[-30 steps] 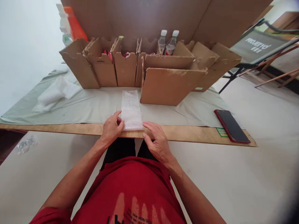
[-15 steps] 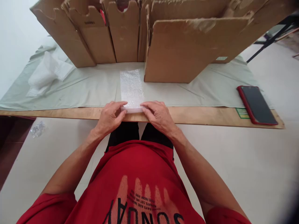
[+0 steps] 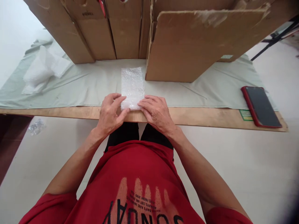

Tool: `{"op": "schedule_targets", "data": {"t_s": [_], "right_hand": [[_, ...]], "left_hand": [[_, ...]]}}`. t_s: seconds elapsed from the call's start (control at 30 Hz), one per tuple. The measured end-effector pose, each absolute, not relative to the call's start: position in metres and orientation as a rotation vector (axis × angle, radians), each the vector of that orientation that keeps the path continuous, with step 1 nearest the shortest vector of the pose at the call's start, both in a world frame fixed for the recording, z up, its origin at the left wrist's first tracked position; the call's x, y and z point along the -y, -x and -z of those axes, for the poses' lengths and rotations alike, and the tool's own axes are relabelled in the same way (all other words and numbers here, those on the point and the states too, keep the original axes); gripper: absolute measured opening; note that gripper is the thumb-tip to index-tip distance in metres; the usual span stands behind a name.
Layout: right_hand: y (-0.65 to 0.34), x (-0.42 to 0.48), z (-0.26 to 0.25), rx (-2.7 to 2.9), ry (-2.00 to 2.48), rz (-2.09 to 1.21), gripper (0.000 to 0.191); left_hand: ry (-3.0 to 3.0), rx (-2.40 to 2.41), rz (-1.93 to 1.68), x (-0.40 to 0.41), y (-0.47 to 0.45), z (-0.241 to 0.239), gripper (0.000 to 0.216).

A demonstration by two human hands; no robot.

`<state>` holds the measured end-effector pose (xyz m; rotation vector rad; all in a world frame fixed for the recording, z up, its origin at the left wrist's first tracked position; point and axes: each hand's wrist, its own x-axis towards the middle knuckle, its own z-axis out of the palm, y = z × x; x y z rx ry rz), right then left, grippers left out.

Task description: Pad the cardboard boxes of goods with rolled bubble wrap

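Observation:
A strip of clear bubble wrap (image 3: 132, 81) lies on the table, its near end folded or rolled over at the wooden front edge. My left hand (image 3: 111, 110) grips the left side of that folded end between thumb and fingers. On the right side, my right hand (image 3: 157, 112) holds the same end, fingertips on top and thumb at the near edge. Whether anything is wrapped inside the fold cannot be made out.
Tall cardboard boxes (image 3: 177, 49) stand along the back. More bubble wrap (image 3: 42, 70) is heaped at the left on the pale green cloth (image 3: 93, 84). A phone in a red case (image 3: 263, 105) lies at the right, partly over a green card (image 3: 246, 114).
The near end of the bubble wrap now lies flatter under my fingers. My left fingers have shifted slightly up along its side, and my right fingers have come over its top. The view has tilted slightly.

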<state>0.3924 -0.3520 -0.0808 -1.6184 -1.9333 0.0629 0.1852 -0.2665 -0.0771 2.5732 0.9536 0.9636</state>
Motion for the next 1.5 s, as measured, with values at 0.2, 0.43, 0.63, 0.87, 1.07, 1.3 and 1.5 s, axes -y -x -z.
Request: {"op": "schedule_targets", "data": {"t_s": [0.2, 0.43, 0.63, 0.87, 1.07, 1.3, 1.5], "right_hand": [[-0.396, 0.351, 0.067, 1.831, 1.665, -0.275, 0.027], [-0.392, 0.352, 0.072, 1.905, 1.696, 0.012, 0.031], [-0.398, 0.340, 0.073, 1.916, 1.669, -0.135, 0.030], [-0.397, 0.351, 0.065, 1.797, 1.686, -0.213, 0.034], [-0.385, 0.342, 0.069, 1.947, 1.712, 0.059, 0.037], [-0.396, 0.324, 0.066, 1.979, 1.709, -0.132, 0.028], [-0.389, 0.334, 0.062, 1.907, 1.755, 0.012, 0.035]], "left_hand": [[-2.536, -0.850, -0.833, 0.269, -0.179, 0.072, 0.029], [-2.459, -1.012, -0.893, 0.241, -0.198, 0.078, 0.034], [-2.556, -0.846, -0.947, 0.258, -0.186, 0.074, 0.032], [-2.462, -0.932, -0.835, 0.253, -0.182, 0.070, 0.034], [-2.457, -1.026, -0.928, 0.226, -0.202, 0.077, 0.033], [-2.456, -0.953, -0.926, 0.246, -0.184, 0.068, 0.035], [-2.405, -1.111, -0.921, 0.234, -0.194, 0.079, 0.034]]}}
